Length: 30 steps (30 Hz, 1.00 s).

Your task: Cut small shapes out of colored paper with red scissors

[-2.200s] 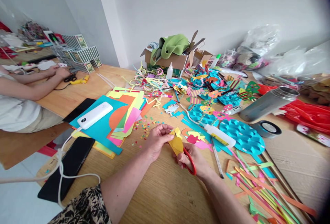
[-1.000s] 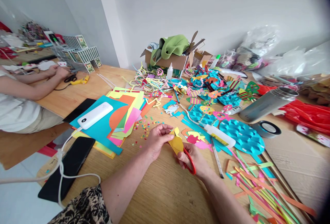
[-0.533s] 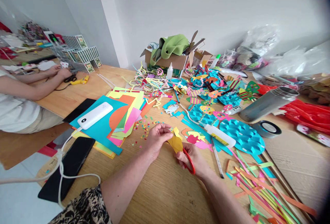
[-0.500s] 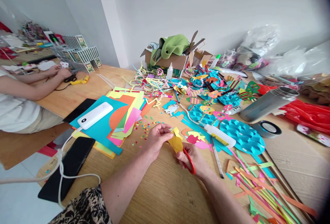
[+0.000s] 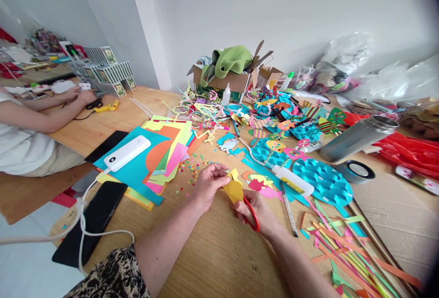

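Observation:
Between my two hands is a small piece of yellow paper point(image 5: 234, 188) with a partly cut outline. My left hand point(image 5: 210, 186) pinches its left edge between thumb and fingers. Red-handled scissors point(image 5: 253, 215) sit in my right hand point(image 5: 255, 211), which is closed around the handles at the paper's lower right; the blades are mostly hidden by the paper and fingers. Just beyond lie cut paper fish point(image 5: 259, 184) in pink, red and yellow, and a white glue bottle point(image 5: 293, 181). Tiny paper scraps point(image 5: 190, 172) are scattered left of my hands.
Coloured paper sheets point(image 5: 137, 128) lie at left under a white power bank point(image 5: 127, 153), beside a black phone point(image 5: 91, 224) and cable. A metal flask point(image 5: 358, 138) leans at right near paper strips point(image 5: 346, 247). Another person's hands point(image 5: 80, 94) hold a card at far left.
Almost nothing differs. Both hands keep their places on the paper and scissors, and the view has shifted only slightly.

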### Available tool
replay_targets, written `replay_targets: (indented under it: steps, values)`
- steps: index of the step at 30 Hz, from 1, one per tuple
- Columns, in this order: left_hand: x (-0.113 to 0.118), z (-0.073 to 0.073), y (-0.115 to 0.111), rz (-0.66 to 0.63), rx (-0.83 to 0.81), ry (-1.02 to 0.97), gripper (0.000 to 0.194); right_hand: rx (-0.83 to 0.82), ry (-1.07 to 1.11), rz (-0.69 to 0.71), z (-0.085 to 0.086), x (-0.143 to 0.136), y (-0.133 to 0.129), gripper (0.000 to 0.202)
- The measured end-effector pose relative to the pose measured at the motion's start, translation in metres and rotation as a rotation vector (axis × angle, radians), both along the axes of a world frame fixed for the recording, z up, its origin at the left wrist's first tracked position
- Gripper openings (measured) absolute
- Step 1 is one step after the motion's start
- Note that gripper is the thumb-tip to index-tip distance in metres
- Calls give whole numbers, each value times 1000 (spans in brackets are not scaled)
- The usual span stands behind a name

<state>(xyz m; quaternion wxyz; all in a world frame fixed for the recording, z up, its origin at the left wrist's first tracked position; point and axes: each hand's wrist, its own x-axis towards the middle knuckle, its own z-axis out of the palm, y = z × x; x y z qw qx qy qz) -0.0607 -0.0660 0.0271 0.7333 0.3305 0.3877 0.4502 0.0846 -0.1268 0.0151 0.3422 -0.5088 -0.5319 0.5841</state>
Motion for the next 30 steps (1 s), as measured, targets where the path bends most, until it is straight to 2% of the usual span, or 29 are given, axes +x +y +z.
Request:
replay_targets:
  steps: [11,30]
  values:
    - [-2,1,0,-46,-10,-3,39,0,-15,5,0,0,-1,63]
    - [-2,1,1,-50,-14,-1,40,-10,-42,-7,5,-2,-1,68]
